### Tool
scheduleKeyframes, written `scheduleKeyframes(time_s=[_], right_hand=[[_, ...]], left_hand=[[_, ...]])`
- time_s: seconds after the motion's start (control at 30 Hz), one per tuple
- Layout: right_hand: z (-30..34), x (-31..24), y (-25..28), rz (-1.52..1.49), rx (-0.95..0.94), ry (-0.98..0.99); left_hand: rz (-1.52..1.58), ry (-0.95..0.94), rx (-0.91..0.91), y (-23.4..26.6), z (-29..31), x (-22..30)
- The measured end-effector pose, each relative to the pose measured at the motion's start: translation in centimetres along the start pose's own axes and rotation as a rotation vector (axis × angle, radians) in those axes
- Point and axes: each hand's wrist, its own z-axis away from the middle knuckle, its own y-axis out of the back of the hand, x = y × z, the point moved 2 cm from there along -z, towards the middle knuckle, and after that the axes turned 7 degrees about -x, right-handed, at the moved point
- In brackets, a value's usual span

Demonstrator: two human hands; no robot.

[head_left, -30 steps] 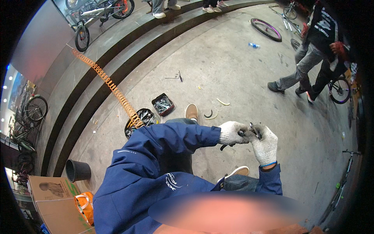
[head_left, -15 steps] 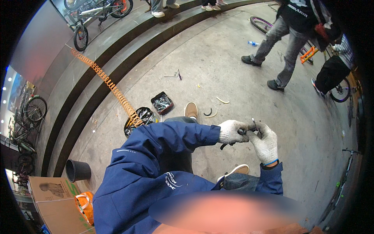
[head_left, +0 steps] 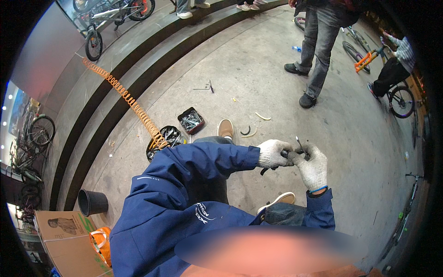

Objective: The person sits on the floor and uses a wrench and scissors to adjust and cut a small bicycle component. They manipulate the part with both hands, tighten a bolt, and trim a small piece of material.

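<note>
Both my hands wear white knitted gloves with dark, dirty fingertips and meet in front of me, above the concrete floor. My left hand [head_left: 273, 153] is closed around a small black part [head_left: 264, 171] that looks like a brake lever; its curved end shows below the fingers. Against its other end, my right hand [head_left: 314, 165] pinches a slim metal tool [head_left: 298, 140] whose shiny tip sticks up past the fingers. The tool's exact kind is too small to tell. Fingers hide where tool and part meet.
Ahead lie a red-rimmed box of metal bits [head_left: 191, 121], a round tool container [head_left: 170, 136], curved pale scraps [head_left: 263, 117] and a loose tool [head_left: 210, 87]. An orange coiled hose [head_left: 121, 90] stretches to curved steps [head_left: 138, 62]. A standing person [head_left: 318, 41] and bicycles [head_left: 364, 60] are right.
My hands stay close together and have barely shifted; the tool's tip tilts slightly left. The standing person has moved left, uncovering more of the orange-forked bicycle. Another person there now reaches toward it.
</note>
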Motion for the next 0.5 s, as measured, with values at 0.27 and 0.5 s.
scheduleKeyframes(time_s=[0.27, 0.5], right_hand=[[-0.3, -0.7, -0.7, -0.276, 0.051, 0.154], [-0.1, 0.2, -0.4, -0.361, -0.07, 0.087]], left_hand=[[0.064, -0.108, 0.02, 0.0, 0.6, 1.0], [0.064, -0.039, 0.024, 0.1, 0.6, 1.2]])
